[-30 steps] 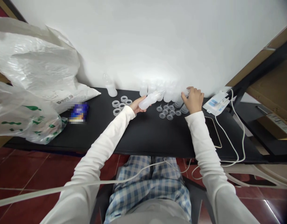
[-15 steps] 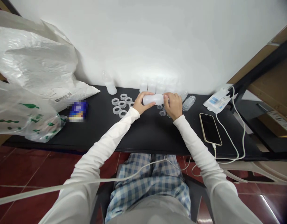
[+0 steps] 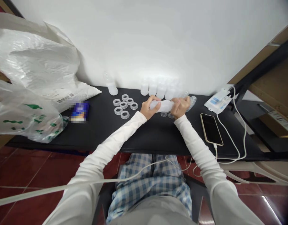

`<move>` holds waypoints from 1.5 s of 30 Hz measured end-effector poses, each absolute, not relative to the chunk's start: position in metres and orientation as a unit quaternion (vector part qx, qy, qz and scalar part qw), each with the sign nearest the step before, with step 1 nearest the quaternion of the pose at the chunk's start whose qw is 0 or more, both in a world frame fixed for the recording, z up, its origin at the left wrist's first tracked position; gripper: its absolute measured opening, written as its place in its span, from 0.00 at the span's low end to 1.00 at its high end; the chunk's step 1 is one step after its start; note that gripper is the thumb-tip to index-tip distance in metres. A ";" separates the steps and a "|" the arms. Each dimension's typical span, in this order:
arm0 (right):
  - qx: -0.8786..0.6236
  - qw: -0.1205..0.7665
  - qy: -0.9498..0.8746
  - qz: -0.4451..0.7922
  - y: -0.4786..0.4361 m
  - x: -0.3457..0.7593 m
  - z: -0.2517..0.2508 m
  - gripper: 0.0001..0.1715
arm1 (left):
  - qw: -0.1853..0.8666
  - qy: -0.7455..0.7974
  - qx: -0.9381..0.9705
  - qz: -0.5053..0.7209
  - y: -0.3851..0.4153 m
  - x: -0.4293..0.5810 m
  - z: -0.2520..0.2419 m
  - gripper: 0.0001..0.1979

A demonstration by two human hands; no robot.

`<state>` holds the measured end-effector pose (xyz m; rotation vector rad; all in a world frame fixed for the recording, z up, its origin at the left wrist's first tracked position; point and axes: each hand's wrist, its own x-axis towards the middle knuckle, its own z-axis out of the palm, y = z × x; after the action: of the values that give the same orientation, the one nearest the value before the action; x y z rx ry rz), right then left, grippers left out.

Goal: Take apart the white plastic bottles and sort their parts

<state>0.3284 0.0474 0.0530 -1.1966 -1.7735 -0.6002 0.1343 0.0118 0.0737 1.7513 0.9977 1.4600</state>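
A translucent white baby bottle lies sideways in the air above the black table, between both hands. My left hand is wrapped round its left end, thumb along the near side. Over its right end my right hand is closed, so that end is hidden. Below the bottle lie small clear discs, partly covered. Left of my hands sit several clear screw rings. Behind, against the wall, stand several white bottles. Clear domed caps lie just right of my right hand.
An assembled bottle stands at the back left. A big white plastic bag and a blurred blue packet take up the left. To the right are a phone on a cable and a white-and-blue package.
Both hands have moved slightly right and nearer with the bottle, uncovering the standing bottles behind. My right hand has turned and now wraps further round the bottle's right end.
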 end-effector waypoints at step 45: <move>-0.450 0.429 -0.760 -0.191 0.046 0.350 0.071 0.15 | 0.521 0.484 0.411 0.571 0.071 0.073 0.066 0.22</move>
<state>0.3503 0.0462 0.0711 -1.1238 -1.8969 -0.4766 0.0733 0.0709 0.0662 0.9845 1.1606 1.3676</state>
